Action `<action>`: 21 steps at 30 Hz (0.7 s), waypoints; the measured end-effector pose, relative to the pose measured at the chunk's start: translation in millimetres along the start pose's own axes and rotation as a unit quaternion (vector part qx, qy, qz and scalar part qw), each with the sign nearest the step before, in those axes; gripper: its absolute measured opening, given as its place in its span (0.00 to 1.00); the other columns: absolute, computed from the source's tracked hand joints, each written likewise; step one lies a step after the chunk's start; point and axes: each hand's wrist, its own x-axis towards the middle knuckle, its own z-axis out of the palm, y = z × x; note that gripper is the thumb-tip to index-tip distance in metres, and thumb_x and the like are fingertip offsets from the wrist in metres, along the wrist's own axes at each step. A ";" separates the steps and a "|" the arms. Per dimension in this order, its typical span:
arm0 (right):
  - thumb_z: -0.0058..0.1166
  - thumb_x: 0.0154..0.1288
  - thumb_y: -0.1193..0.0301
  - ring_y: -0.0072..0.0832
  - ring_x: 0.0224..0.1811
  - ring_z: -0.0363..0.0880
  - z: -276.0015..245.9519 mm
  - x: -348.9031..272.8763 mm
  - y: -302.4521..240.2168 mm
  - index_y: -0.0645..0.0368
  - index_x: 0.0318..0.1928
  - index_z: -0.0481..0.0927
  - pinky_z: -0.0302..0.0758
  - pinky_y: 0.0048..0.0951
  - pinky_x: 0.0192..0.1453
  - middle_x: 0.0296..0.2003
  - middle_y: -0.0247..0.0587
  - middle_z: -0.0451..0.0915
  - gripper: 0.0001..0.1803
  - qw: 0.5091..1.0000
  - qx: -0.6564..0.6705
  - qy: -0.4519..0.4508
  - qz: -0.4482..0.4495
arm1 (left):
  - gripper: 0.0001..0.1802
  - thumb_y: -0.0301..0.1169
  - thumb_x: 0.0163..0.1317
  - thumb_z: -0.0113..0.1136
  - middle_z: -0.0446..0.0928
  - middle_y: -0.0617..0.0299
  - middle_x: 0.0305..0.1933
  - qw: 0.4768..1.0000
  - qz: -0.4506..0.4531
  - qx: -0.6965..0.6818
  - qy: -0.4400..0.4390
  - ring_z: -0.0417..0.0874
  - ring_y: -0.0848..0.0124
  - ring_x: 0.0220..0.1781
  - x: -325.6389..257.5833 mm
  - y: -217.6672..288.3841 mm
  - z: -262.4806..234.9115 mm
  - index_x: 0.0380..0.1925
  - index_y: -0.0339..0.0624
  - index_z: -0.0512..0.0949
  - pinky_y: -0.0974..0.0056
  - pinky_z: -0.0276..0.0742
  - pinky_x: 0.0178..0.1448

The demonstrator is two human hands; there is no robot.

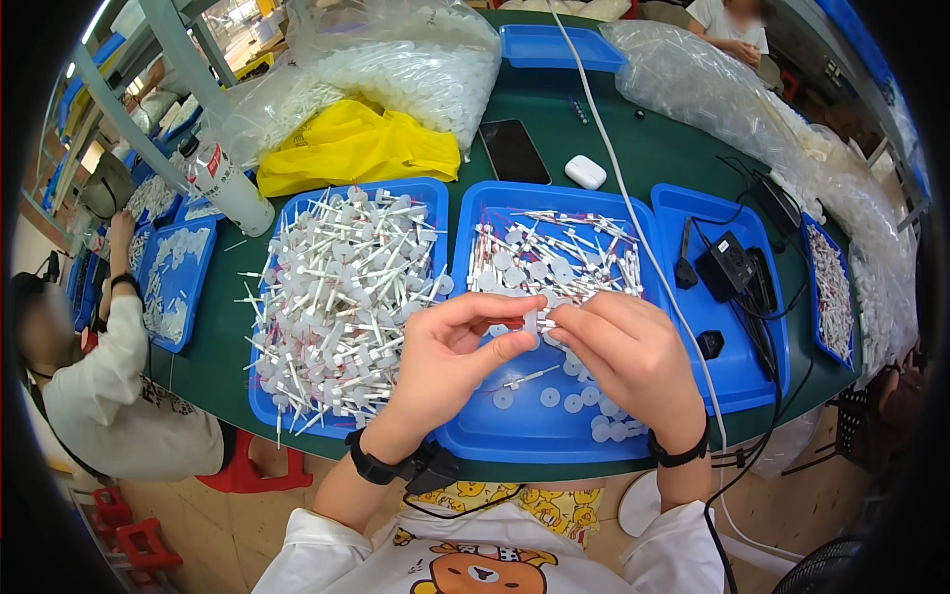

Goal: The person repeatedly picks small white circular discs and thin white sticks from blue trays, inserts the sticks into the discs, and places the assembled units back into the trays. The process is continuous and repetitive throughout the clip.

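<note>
Risk of drop: left hand (445,351) and right hand (628,356) pinching small white disc-and-stem part (531,323) by fingertips over middle blue tray (515,436), easily lost among loose discs (584,401).

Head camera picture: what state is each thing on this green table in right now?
Left hand: pinching a small white plastic piece.
Right hand: gripping the same piece from the other side.
Left blue plastic tray: heaped with white stemmed parts.
Middle blue tray: partly filled, loose white discs near the front.
Black smartphone: flat, screen dark.
White earbud case: closed.
Clear bottle: lying tilted.
</note>
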 end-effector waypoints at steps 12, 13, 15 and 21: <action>0.60 0.63 0.80 0.36 0.24 0.77 -19.6 -5.4 -5.1 0.67 0.40 0.82 0.71 0.33 0.27 0.24 0.43 0.76 0.05 0.955 0.246 -0.115 0.122 | 0.14 0.19 0.55 0.71 0.86 0.53 0.48 0.981 0.085 0.163 -0.065 0.86 0.65 0.51 -2.7 7.0 3.1 0.43 0.36 0.86 0.65 0.81 0.55; 0.60 0.63 0.80 0.35 0.24 0.77 -21.0 -5.4 -4.7 0.68 0.40 0.82 0.70 0.33 0.27 0.24 0.44 0.76 0.05 0.947 0.265 -0.126 0.133 | 0.13 0.20 0.55 0.71 0.86 0.54 0.47 0.978 0.087 0.177 -0.073 0.87 0.65 0.50 -2.3 7.6 3.7 0.42 0.36 0.86 0.65 0.82 0.55; 0.60 0.63 0.80 0.34 0.24 0.77 -24.4 -3.1 -6.5 0.67 0.39 0.83 0.70 0.32 0.27 0.23 0.44 0.77 0.05 0.934 0.290 -0.142 0.156 | 0.13 0.20 0.54 0.72 0.86 0.55 0.47 0.978 0.079 0.176 -0.077 0.87 0.66 0.49 -3.1 8.8 3.9 0.41 0.37 0.86 0.65 0.82 0.53; 0.61 0.63 0.79 0.34 0.23 0.78 -28.2 -4.5 -7.8 0.65 0.39 0.84 0.72 0.31 0.27 0.24 0.43 0.79 0.04 0.919 0.303 -0.165 0.189 | 0.12 0.22 0.54 0.73 0.87 0.56 0.46 0.978 0.046 0.177 -0.096 0.87 0.65 0.48 -2.9 13.0 2.9 0.40 0.37 0.86 0.64 0.82 0.52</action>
